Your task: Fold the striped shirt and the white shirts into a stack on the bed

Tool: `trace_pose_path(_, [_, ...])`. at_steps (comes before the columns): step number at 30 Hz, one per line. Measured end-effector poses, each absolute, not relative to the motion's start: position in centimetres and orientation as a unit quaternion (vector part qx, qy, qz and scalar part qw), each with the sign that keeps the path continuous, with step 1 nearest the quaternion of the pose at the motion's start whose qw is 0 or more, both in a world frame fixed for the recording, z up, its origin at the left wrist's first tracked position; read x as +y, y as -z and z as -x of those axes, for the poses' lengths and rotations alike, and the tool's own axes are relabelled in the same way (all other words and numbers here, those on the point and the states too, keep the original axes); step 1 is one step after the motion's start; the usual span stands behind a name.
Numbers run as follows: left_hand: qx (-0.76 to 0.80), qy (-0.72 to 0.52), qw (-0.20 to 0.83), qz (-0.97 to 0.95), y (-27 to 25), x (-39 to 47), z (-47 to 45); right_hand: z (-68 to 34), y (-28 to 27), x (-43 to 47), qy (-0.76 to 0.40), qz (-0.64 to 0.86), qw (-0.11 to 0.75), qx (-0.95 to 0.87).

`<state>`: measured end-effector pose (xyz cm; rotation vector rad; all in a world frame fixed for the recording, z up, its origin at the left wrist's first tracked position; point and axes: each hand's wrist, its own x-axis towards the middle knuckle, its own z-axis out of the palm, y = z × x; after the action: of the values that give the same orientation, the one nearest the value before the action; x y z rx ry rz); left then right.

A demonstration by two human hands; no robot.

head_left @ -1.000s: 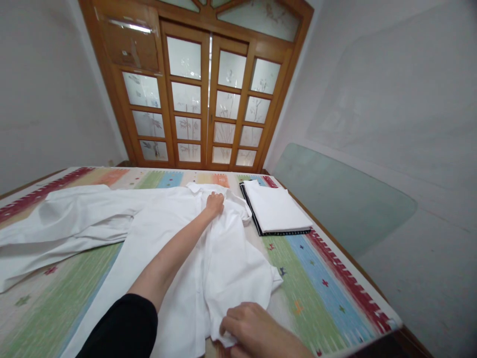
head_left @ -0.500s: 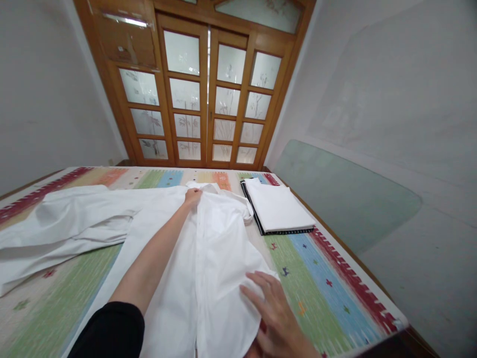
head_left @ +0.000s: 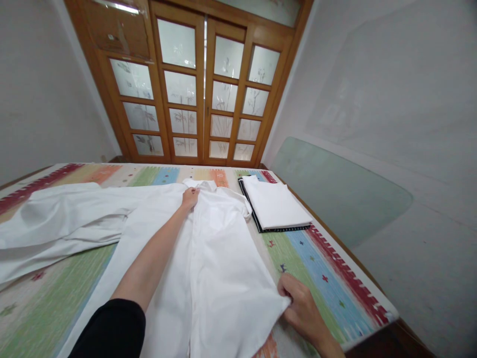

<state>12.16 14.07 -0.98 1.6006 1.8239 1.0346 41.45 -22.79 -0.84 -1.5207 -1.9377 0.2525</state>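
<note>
A white button-up shirt (head_left: 227,263) lies front side up, its collar toward the far end and one long sleeve stretched out to the left. My left hand (head_left: 190,198) is closed on the fabric just below the collar, beside the button strip. Down at the right, my right hand (head_left: 300,303) pinches the shirt's side edge near the hem and holds that corner out taut. The other sleeve is mostly hidden, folded beneath the body of the shirt.
Folded white cloth (head_left: 276,201) rests on a black folded piece, right of the collar. Everything lies on a striped, patterned cover (head_left: 316,263) over a table or bed. A grey wall rises on the right; wooden glass-paned doors (head_left: 182,119) stand beyond the far edge.
My right hand has gone from loosely open over the shirt's side to gripping its edge, pulling it right and flattening the front. My left hand stays near the collar.
</note>
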Motion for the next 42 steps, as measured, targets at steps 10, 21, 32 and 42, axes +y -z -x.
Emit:
trace_pose_path(10, [0.668,-0.410,0.255,-0.566,0.9,15.1,-13.0,-43.4,-0.4,-25.9,-0.235,0.531,0.348,-0.736])
trace_pose_path(21, [0.647,-0.406,0.294,-0.575,0.1,15.6,-14.2,-43.7,1.7,-27.2,-0.139,0.617,0.319,-0.706])
trace_pose_path(32, [0.517,-0.306,0.523,-0.605,-0.3,10.7,-9.5,-45.0,2.6,-26.6,-0.299,0.654,0.438,-0.540])
trace_pose_path(42, [0.596,-0.351,0.352,-0.630,0.1,4.9,-9.7,-44.6,0.4,-25.0,-0.306,0.669,0.249,-0.630])
